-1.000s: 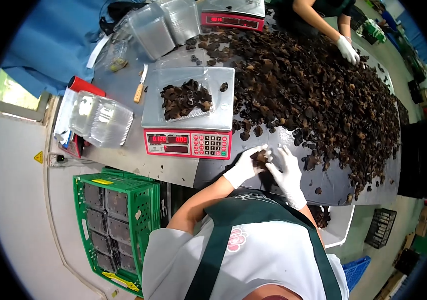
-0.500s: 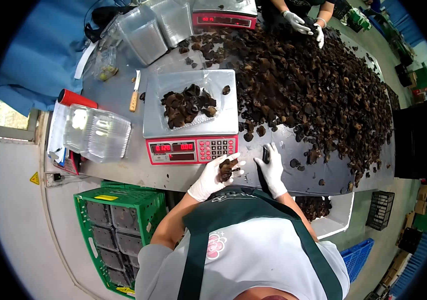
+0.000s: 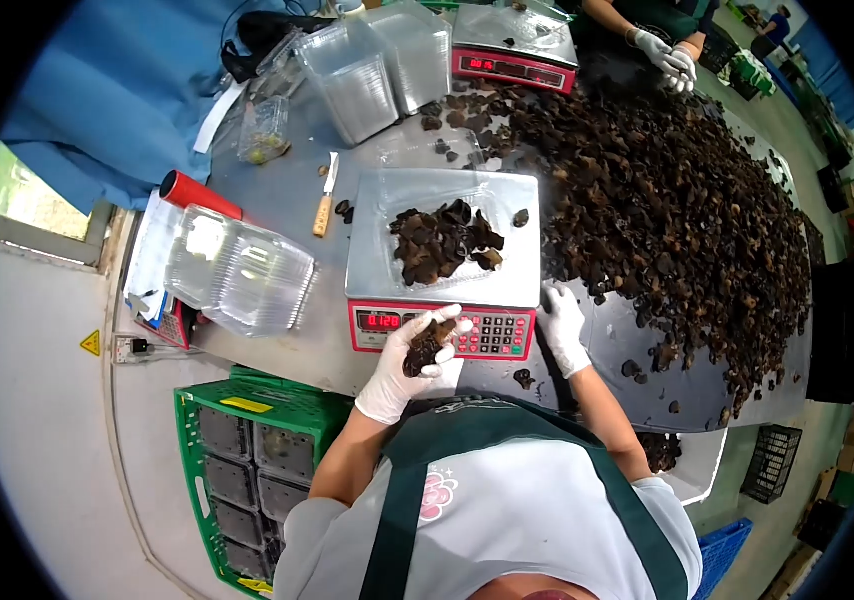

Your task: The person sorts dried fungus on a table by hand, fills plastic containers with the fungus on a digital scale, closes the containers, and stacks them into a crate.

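Observation:
My left hand (image 3: 399,372), in a white glove, is closed around some dark wood ear mushrooms (image 3: 424,352) in front of the scale's display. Beside the right edge of the red and silver scale (image 3: 362,285), my gloved right hand (image 3: 563,328) has its fingers extended and holds nothing visible. On the scale's plate sits an open clear plastic box (image 3: 384,225) with a heap of wood ear mushrooms (image 3: 440,243) in it. One loose piece (image 3: 520,217) lies on the plate, another (image 3: 524,378) on the table before the scale. The red display reads about 0.120.
A large pile of wood ear mushrooms (image 3: 677,210) covers the table's right side. Left are a knife (image 3: 324,205), clear boxes (image 3: 257,270) and stacked boxes (image 3: 352,90). Opposite, a co-worker's gloved hands (image 3: 669,62) are near a second scale (image 3: 514,68). A green crate (image 3: 192,440) stands below.
The view has shifted, so the table appears further right and lower. My left hand, still holding mushrooms, has come up before the scale's panel. My right hand has moved to the scale's right edge.

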